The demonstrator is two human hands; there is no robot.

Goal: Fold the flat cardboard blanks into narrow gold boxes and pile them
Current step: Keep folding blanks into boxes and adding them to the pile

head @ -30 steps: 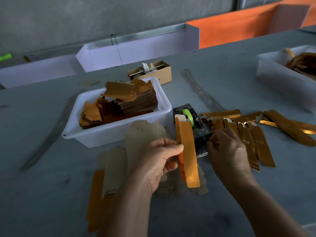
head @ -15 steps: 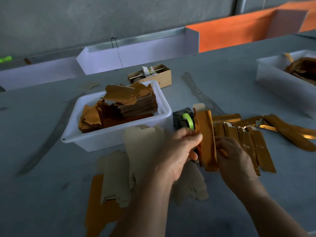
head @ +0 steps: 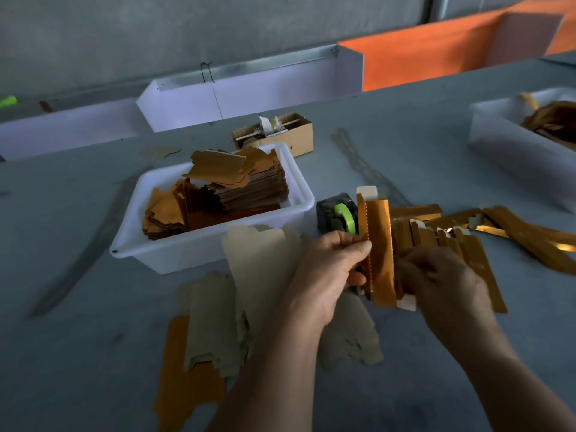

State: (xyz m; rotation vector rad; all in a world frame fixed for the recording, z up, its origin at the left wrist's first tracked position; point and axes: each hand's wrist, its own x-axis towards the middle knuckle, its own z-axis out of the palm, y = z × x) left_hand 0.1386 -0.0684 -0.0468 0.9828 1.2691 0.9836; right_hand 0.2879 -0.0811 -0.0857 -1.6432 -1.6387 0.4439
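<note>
White tub (head: 174, 241) of stacked gold blanks (head: 237, 191) seen centre-left on the surface (head: 78, 353). At centre, a narrow gold box (head: 378, 254) is held upright, pinched by left hand (head: 324, 275); right hand (head: 442, 282) blurred, grip cannot be told. Finished boxes (head: 467, 244) piled at right.

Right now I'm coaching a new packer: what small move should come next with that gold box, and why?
Probably tuck the pale bottom flap shut. Both the left hand and right hand hold the gold box upright, and its end flaps stand open, so it isn't ready for the pile of finished boxes.
</note>
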